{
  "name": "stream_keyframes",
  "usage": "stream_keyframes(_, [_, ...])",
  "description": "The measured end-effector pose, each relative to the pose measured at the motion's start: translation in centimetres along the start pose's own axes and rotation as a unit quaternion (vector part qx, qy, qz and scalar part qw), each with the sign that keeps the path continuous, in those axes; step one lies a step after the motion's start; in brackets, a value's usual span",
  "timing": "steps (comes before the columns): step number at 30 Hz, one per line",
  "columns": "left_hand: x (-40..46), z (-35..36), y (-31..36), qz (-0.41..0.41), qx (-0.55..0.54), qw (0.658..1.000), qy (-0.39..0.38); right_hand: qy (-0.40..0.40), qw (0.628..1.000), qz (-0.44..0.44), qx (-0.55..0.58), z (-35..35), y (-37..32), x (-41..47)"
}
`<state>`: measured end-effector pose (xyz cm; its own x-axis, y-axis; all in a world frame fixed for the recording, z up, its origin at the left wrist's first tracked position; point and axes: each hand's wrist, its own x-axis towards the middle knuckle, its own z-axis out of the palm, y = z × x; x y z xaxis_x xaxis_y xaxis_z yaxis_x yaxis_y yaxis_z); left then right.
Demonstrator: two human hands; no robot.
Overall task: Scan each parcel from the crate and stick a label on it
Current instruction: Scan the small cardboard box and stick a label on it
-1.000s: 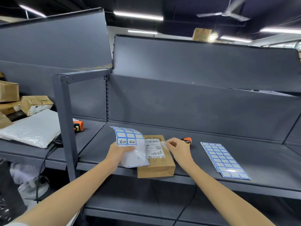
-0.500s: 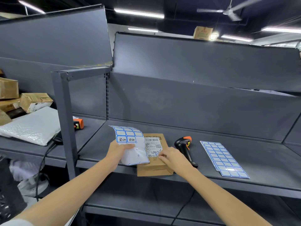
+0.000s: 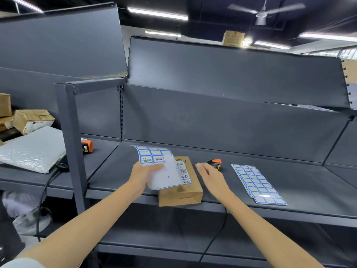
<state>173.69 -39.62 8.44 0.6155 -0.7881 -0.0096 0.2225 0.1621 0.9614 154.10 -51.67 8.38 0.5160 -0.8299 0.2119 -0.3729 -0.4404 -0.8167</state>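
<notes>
Nearest me, my left hand (image 3: 144,176) pinches a partly used label sheet (image 3: 160,167), thumb on its face, holding it tilted up over the left edge of the brown parcel (image 3: 180,185). The parcel lies flat at the front lip of the shelf (image 3: 309,182), shipping label up, with what looks like a small blue-edged sticker by that label's lower end, so I judge the labelling of this one done or nearly so; whether it was scanned I cannot tell. My right hand (image 3: 209,174) hovers just right of the parcel, fingers relaxed and spread, holding nothing. Half a second ago it was pressing on the parcel's label; now it has lifted off and shifted right, towards the scanner (image 3: 215,163) just behind it. Further right lies a full label sheet (image 3: 257,183). No crate is in view, and more packages (image 3: 32,120) sit far left.
</notes>
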Motion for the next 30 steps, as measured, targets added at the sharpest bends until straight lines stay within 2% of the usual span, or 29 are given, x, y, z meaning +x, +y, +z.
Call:
stream_keyframes(2, [-0.3, 1.6, 0.2, 0.001, -0.006, 1.0, -0.031, -0.013, 0.991, 0.059, 0.121, -0.3, -0.4, 0.3])
stream_keyframes(5, [-0.8, 4.8, 0.0, 0.0, 0.012, 0.997, -0.073, -0.02, 0.954, 0.14, 0.263, -0.8, -0.7, 0.0])
stream_keyframes(9, [-1.4, 8.6, -0.8, -0.001, 0.045, 0.991, -0.122, 0.018, 0.935, 0.123, 0.332, -2.7, 0.7, -1.2])
stream_keyframes(13, [-1.5, 9.4, -1.1, 0.011, 0.081, 0.984, -0.159, 0.083, 0.93, 0.111, 0.339, -7.0, 2.6, -1.4])
stream_keyframes(18, [-0.6, 7.5, -2.0, 0.037, 0.134, 0.988, -0.071, 0.198, 0.935, 0.1, 0.279, -13.3, 6.2, 0.1])
stream_keyframes(22, [-0.1, 5.4, -2.7, 0.052, 0.178, 0.982, 0.025, 0.22, 0.93, 0.108, 0.275, -16.9, 8.1, 2.4])
stream_keyframes(25, [0.3, 4.2, -3.3, 0.044, 0.196, 0.977, 0.065, 0.231, 0.926, 0.124, 0.273, -18.2, 10.1, 3.4])
stream_keyframes(30, [0.6, 3.1, -4.2, 0.002, 0.221, 0.969, 0.111, 0.276, 0.906, 0.24, 0.215, -17.1, 16.4, 2.9])
